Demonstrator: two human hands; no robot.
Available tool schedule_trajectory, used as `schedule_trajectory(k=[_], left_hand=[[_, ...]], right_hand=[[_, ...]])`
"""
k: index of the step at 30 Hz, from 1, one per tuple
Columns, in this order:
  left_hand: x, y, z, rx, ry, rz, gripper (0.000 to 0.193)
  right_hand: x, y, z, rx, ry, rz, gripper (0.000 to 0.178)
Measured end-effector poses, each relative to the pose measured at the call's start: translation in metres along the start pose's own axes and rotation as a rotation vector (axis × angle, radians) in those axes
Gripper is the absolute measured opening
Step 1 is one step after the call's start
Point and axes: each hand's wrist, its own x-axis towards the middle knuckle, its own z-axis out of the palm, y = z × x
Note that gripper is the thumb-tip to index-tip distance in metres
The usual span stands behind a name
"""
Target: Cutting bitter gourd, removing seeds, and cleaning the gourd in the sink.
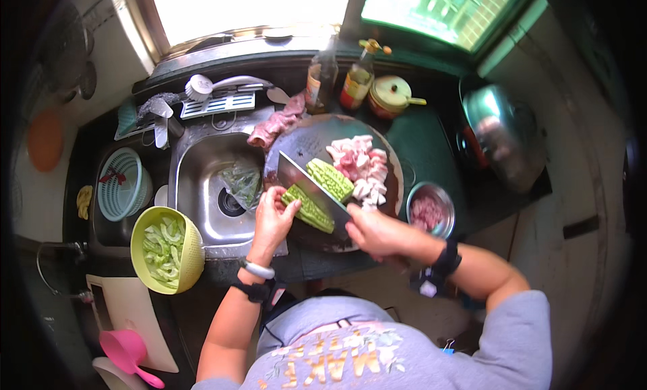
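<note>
My left hand has its fingertips closed on the near end of a green bitter melon piece, which lies on the round chopping board. In my right hand is the handle of a kitchen cleaver. Its broad blade stands slantwise between that piece and a second bitter melon piece; whether the edge touches the board is hidden. Pale pink cut meat sits in a heap at the board's right side.
Left of the board is a steel sink with a plastic bag. A yellow-green colander holds pale green slices. A metal bowl of meat stands at right. Behind are two bottles, a lidded pot and a pink cloth.
</note>
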Motion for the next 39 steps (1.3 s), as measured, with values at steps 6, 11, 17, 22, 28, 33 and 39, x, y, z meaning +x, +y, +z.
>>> schedule_trajectory(k=[6, 11, 17, 22, 28, 33, 39], left_hand=[[-0.006, -0.006, -0.007, -0.160, -0.044, -0.108, 0.037], [-0.015, 0.033, -0.029, -0.243, -0.178, -0.210, 0.051], [0.002, 0.020, -0.034, -0.239, -0.099, -0.355, 0.051], [0.068, 0.031, -0.052, 0.148, 0.113, 0.045, 0.056], [0.137, 0.048, -0.003, 0.293, -0.147, 0.386, 0.040], [0.134, 0.063, 0.034, 0.402, -0.258, 0.430, 0.038], [0.084, 0.122, 0.048, 0.791, -0.798, 0.631, 0.054]], right_hand=[[0.011, 0.035, 0.047, -0.126, 0.295, -0.154, 0.019], [-0.001, 0.021, 0.063, -0.204, 0.335, -0.147, 0.019], [-0.038, 0.019, 0.042, 0.143, 0.516, -0.208, 0.016], [-0.083, 0.022, 0.012, 0.246, 0.686, -0.135, 0.012], [-0.118, 0.049, 0.028, 0.321, 0.734, -0.002, 0.012], [-0.144, 0.065, 0.050, 0.379, 0.737, 0.091, 0.013], [-0.158, 0.077, 0.061, 0.387, 0.743, 0.129, 0.013]])
